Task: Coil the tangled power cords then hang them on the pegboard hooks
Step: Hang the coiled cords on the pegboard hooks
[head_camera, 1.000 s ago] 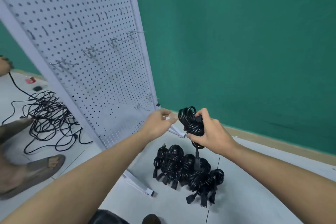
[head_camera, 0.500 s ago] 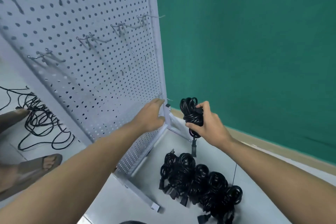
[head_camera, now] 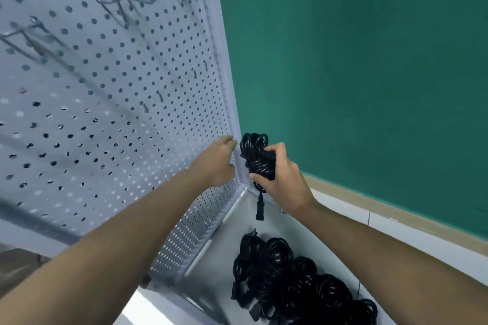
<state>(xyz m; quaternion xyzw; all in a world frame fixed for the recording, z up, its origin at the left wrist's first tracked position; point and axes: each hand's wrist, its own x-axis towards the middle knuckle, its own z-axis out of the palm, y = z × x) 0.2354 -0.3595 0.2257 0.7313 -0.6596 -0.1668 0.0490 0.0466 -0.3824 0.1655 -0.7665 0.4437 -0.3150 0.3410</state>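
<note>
Right hand (head_camera: pixel 284 179): fingers and thumb curled tight round a coiled cord (head_camera: pixel 255 154), held just beside the right edge of the pegboard (head_camera: pixel 132 87). Cord is black, glossy, wound in a compact bundle; its plug (head_camera: pixel 259 213) hangs straight below the fist. Left hand (head_camera: pixel 216 162): fingertips bent in at the board's edge; whether they hold anything cannot be told. Wire hooks (head_camera: pixel 126 1) project higher up. A pile of coiled cords (head_camera: pixel 290 277) lies on the floor (head_camera: pixel 232 229) below.
</note>
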